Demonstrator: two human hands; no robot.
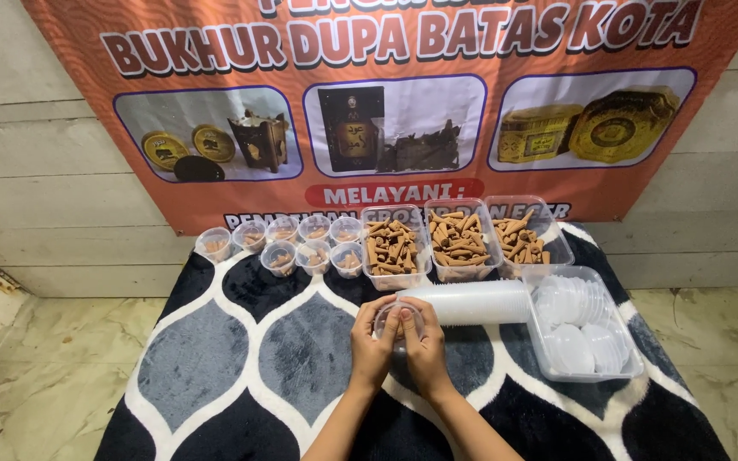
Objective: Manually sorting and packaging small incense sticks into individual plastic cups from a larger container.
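Both hands pinch one small clear plastic cup (pixel 399 323) over the black, grey and white patterned cloth (pixel 215 358): left hand (pixel 372 346) and right hand (pixel 426 343) closed around its rim. Squeeze too hard and it could pop out, or knock the sleeve of stacked clear cups (pixel 471 301) lying just behind into the clear tub of round white lids (pixel 587 329).

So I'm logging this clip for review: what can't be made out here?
- Head view: whether the small clear cup holds anything; the fingers of the left hand and right hand cover it.
- Contents of the filled small cups: too small.
- Banner top: cut off by the frame edge.
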